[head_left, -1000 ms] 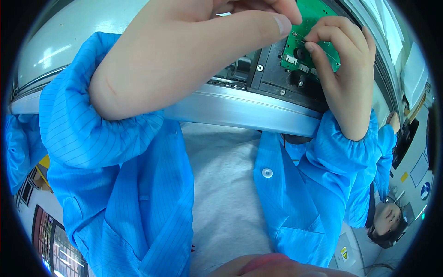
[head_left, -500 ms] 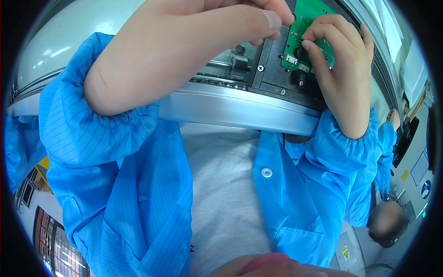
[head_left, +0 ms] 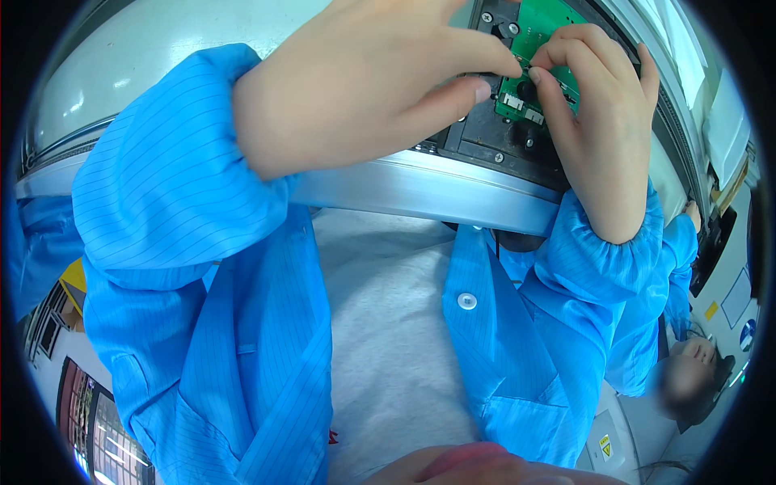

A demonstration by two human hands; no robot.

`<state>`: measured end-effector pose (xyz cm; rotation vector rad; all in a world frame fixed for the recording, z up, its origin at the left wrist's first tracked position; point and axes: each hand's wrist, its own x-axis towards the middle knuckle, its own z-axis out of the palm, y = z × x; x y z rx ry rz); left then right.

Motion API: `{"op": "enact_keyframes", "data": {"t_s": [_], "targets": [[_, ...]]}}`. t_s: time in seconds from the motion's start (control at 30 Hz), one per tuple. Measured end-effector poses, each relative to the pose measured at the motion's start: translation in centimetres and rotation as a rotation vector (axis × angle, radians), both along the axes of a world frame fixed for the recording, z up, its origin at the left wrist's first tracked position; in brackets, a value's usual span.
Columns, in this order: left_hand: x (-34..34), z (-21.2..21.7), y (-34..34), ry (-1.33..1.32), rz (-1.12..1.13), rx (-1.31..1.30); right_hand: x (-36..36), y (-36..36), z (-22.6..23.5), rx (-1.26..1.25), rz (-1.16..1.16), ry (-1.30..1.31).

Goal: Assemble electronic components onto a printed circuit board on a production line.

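both hands pinched at a green circuit board in a black fixture

the left hand comes in from the upper left, its blue ribbed-cuff sleeve just behind the wrist. its thumb and forefinger are drawn together to a point at the left edge of the green rectangular circuit board, which sits at the top of the view, seated in a black metal fixture plate with screws. the right hand rises from the lower right, its own blue sleeve gathered at the wrist. its forefinger and thumb are curled in and closed on something small at the board's lower left part, near the white connectors. the fingertips of the two hands nearly meet there, just above the board's surface.

what sits between the fingertips is too small and too covered to make out; it may be a tiny part or a wire, and i cannot tell whether the left fingers really grip it or only press beside it.

the black plate lies on a silver rounded metal bench edge that runs across the view below the hands. beneath that edge hangs the person's open blue coat over a grey shirt. at the far right another person in a blue coat is near.
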<state>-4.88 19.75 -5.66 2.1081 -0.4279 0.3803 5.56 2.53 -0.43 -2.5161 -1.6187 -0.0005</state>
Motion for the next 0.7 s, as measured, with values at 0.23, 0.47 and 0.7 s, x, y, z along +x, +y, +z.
{"op": "enact_keyframes", "data": {"t_s": [0.23,0.47,0.7], "targets": [[1.6,0.5,-0.3,-0.011,-0.007,0.241,0.8,0.2,-1.3,0.281,0.018,0.085],[2.3,1.3,-0.7,0.015,-0.024,0.322,1.9,0.0,-2.8,0.555,0.075,0.192],[2.5,1.6,-0.7,0.05,-0.033,0.391,2.3,0.3,-5.1,0.818,0.138,0.304]]}}
